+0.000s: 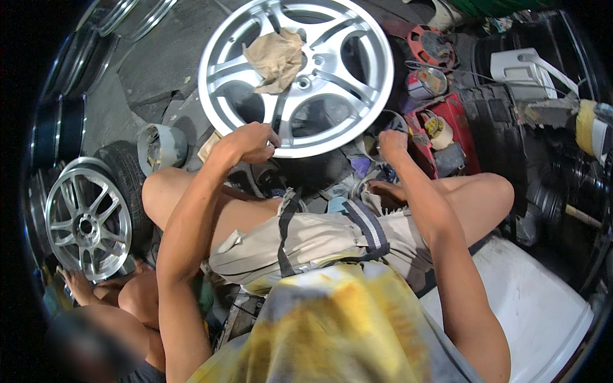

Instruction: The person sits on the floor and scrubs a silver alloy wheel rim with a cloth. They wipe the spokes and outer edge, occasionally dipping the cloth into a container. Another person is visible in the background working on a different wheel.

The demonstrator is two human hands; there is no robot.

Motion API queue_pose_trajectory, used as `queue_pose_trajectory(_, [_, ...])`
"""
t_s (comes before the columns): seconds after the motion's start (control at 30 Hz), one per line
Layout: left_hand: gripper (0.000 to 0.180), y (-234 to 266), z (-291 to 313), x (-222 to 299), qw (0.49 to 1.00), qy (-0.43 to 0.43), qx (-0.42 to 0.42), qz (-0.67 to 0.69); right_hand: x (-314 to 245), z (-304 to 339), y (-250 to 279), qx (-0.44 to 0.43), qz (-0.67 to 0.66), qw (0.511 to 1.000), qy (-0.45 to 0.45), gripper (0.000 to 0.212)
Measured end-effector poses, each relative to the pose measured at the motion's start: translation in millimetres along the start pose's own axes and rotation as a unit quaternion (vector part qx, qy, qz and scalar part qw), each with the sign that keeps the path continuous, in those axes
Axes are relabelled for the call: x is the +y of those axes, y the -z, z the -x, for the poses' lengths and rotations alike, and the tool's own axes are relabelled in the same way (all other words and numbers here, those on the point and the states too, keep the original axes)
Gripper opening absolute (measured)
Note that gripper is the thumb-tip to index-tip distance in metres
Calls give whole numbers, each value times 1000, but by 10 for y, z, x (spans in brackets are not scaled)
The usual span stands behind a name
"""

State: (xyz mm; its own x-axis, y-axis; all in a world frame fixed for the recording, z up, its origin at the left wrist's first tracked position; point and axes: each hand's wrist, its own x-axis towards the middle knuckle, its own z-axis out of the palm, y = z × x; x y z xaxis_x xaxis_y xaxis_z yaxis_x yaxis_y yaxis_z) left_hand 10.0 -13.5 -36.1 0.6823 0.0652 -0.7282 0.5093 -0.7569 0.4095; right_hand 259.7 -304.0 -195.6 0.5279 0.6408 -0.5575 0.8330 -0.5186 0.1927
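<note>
A silver alloy wheel rim point(377, 70) with split spokes lies face up in front of my crossed legs. On its spokes, left of the hub, rests a crumpled brown sheet point(274, 60), cloth or paper, I cannot tell which. My left hand point(255, 142) is closed over the rim's near edge, fingers curled and partly hidden. Just off the rim's near right edge, my right hand point(393, 143) makes a fist beside a small round container point(369, 145). Whatever that fist holds, if anything, is hidden.
At right stand a red box point(469, 137) with a tape roll point(439, 132), a paint can point(426, 83) and a white plastic part point(520, 73). A grey bucket point(163, 148) sits left. Beyond it, another person's hand point(78, 285) is near a second alloy wheel point(89, 223).
</note>
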Motion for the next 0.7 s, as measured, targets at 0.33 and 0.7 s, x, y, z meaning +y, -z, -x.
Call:
queue_pose_trajectory(0.33, [37, 510, 216, -475, 986, 118, 107, 41, 9, -149, -227, 102, -23, 994, -6, 26])
queue_pose_trajectory(0.7, [44, 1149, 723, -645, 937, 115, 315, 102, 217, -115, 223, 91, -365, 927, -7, 33])
